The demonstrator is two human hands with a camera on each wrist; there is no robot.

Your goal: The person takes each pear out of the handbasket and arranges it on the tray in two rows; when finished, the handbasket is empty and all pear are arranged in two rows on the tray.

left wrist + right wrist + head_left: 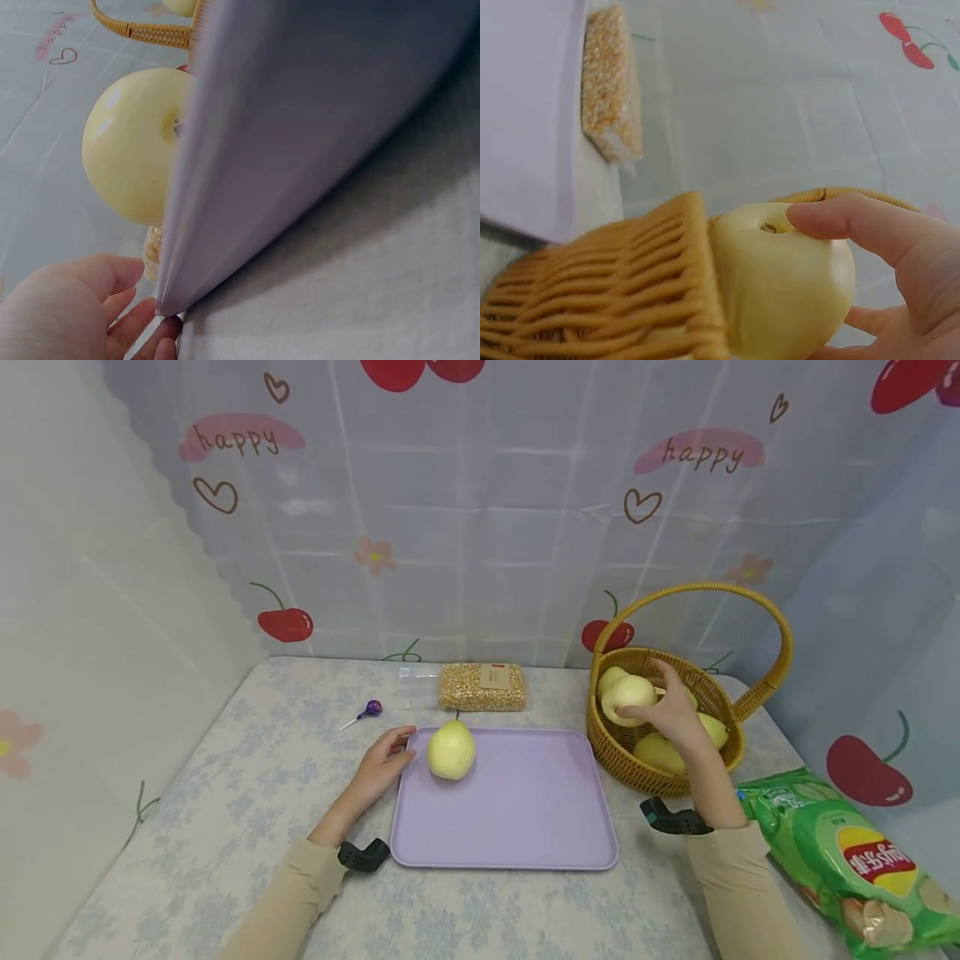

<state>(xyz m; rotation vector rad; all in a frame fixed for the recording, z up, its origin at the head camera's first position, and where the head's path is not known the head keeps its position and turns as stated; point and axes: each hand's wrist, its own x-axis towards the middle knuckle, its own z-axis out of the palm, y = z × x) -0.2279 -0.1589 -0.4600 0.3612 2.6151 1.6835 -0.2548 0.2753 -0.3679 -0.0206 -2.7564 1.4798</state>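
My right hand (675,710) grips a round pale yellow pear (780,277) at the basket's left side, its thumb by the hollow on top. The wicker basket (637,772) also holds another pale yellow fruit (611,677) behind that pear and longer yellow fruits (660,752) below the hand. On the left, my left hand (381,762) touches the far left corner of the lilac tray (510,814), fingers loosely bent and thumb apart from them in the left wrist view. A second pear (452,750), stem up, sits on the tray near this hand.
Behind the tray lies a clear bag of corn kernels (480,687). A purple-wrapped lollipop (367,711) is at the back left. A green bag of chips (855,860) lies at the right edge, close to my right forearm. The basket's tall handle (705,587) arches over it.
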